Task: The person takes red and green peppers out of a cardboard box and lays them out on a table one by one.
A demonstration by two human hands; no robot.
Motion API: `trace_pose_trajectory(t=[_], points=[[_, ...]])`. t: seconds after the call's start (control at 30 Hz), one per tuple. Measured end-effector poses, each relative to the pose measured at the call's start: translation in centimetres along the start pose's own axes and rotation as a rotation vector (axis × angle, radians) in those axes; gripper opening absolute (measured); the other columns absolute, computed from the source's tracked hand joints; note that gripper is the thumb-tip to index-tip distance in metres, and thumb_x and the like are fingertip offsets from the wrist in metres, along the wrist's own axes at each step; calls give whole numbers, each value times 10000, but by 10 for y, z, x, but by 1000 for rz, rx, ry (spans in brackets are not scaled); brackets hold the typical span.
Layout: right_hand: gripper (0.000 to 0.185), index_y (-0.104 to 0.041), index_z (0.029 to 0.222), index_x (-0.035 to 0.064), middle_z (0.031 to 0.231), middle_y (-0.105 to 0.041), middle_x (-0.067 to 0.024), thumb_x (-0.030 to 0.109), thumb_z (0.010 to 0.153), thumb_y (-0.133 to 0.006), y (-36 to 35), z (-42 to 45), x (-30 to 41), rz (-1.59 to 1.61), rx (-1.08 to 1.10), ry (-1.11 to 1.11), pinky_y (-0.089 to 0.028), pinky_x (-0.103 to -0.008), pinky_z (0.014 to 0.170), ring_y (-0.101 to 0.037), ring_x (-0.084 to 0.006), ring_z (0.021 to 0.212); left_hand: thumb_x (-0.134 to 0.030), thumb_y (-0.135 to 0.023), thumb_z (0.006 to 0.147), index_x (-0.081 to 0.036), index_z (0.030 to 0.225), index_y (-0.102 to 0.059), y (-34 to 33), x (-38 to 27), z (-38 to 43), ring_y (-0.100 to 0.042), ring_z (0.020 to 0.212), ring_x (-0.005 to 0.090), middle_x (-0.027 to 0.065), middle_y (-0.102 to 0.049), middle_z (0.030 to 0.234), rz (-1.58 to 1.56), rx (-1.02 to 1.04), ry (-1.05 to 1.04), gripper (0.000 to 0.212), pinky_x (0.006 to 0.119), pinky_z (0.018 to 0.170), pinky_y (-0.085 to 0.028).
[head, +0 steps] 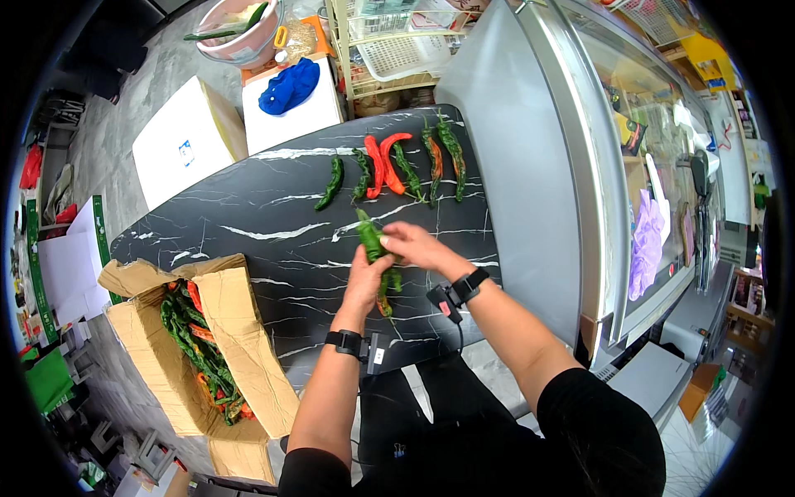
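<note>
My left hand (363,282) is closed round a long green chili pepper (368,231) above the near middle of the table. My right hand (419,248) pinches the same pepper from the right with thumb and fingers. Below my left hand shows a green and orange pepper (385,305); whether it is held or lies on the table I cannot tell. Farther off, several peppers lie side by side in a row: a green pepper (330,183) at the left, two red peppers (375,168) near the middle, and a green-orange pepper (453,158) at the right.
At the left, a cardboard box (242,335) with raised flaps holds a heap of red and green peppers (199,348). The black marble-patterned table (205,217) meets a grey glass-topped cabinet (534,186) on the right. A blue cloth (290,87) lies on a white box beyond.
</note>
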State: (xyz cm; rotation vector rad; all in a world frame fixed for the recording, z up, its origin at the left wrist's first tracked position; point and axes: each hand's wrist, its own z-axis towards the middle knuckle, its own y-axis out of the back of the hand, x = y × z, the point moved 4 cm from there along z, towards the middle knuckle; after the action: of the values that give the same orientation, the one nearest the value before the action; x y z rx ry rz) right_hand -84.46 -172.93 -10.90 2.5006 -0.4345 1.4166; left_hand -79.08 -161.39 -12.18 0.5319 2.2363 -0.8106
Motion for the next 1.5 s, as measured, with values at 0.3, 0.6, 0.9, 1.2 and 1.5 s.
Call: trace_pose_trajectory(t=[0.3,0.6,0.9,1.2,1.5], points=[[355,-428,1084,23,894,-550,-73,56,767,-586,37,-33,-30,341,-144,16,-450,-252,617,-539,-135,757,-47,-562,744,-24,1108,-429,-60,12,8,-530,838,134,59,-545,910,389,57,57,388,249,718,-433],[266,-512,932,15,779,-574,-121,106,711,-629,105,-16,-69,-275,-720,47,-449,-344,645,-563,-251,703,-48,-617,696,-83,1239,-375,-50,55,44,-537,802,169,104,-512,964,661,-155,-82,596,282,706,-452],[246,-543,912,34,787,-549,-111,140,709,-631,118,-21,-70,-394,-707,5,-435,-356,664,-536,-267,745,-134,-639,690,-62,1113,-417,-6,20,-32,-481,962,319,161,-472,1043,1237,-477,-247,483,385,809,-403],[214,-524,926,18,844,-534,-129,100,739,-587,110,-43,-38,-629,-866,215,-441,-364,678,-537,-259,756,-129,-596,720,-37,1078,-436,-12,45,1,-578,738,257,140,-587,848,833,-286,-139,402,345,673,-457],[191,-523,920,32,886,-530,-125,86,742,-566,81,-46,-45,-608,-609,189,-433,-366,740,-522,-282,848,-61,-584,741,-54,1227,-369,-40,43,24,-558,800,139,106,-547,1029,580,-215,-133,531,263,688,-458]])
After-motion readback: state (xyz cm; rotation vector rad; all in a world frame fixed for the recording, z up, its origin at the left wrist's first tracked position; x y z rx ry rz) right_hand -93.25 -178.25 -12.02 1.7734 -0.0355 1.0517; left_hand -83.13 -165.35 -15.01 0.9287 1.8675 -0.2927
